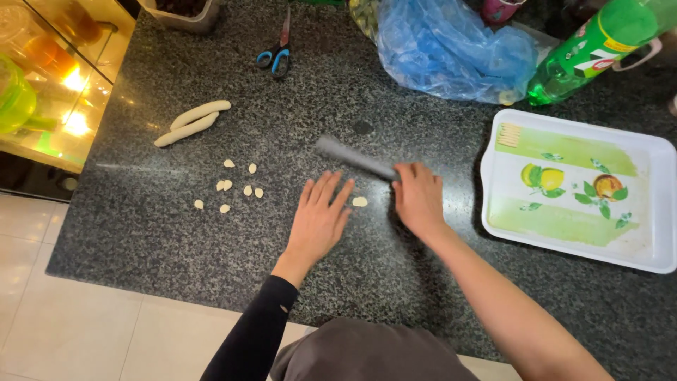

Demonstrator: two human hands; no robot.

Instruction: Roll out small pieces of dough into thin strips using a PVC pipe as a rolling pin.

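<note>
My right hand (418, 197) grips one end of a grey rod-like tool (351, 158) that slants up to the left over the dark granite counter (211, 247); the tool is blurred. Flat on the counter lies my left hand (319, 217), fingers spread, holding nothing. A small pale dough piece (360, 202) sits between the two hands. Several more small dough pieces (236, 187) are scattered to the left. Two long dough rolls (192, 122) lie side by side further back left.
A white tray (656, 212) with a fruit print stands at the right. Behind it lie a green plastic bottle (599, 46) and a crumpled blue plastic bag (451, 49). Blue-handled scissors (277, 53) rest at the back. The counter's front edge meets tiled floor (70, 331).
</note>
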